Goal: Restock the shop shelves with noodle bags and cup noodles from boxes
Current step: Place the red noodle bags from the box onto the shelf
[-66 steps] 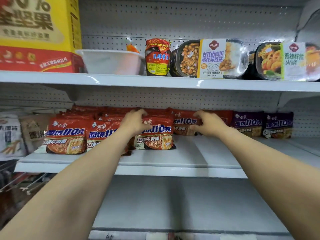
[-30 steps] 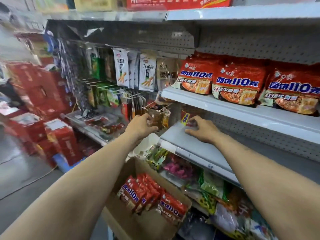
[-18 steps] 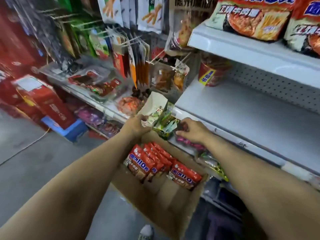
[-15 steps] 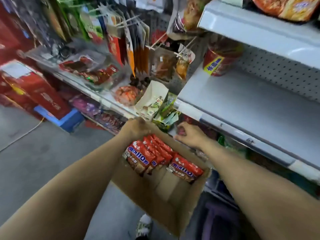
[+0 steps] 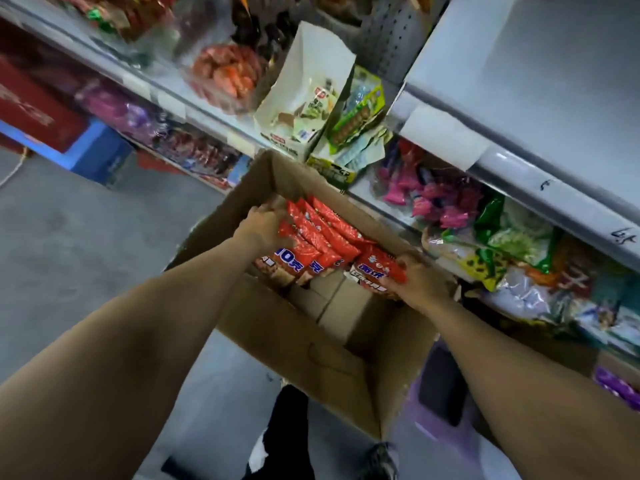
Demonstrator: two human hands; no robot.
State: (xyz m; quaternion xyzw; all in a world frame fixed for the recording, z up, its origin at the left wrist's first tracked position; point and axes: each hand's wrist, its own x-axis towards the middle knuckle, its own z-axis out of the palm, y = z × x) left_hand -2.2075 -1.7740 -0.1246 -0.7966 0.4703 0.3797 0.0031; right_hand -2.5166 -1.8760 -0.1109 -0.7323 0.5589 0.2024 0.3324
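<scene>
Restocking unfinished: my left hand and right hand grip boxed noodle bags; shelf at one o'clock bare

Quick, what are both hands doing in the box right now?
Left hand: closed round the row of red noodle bags in the cardboard box.
Right hand: closed on a single noodle bag.
</scene>
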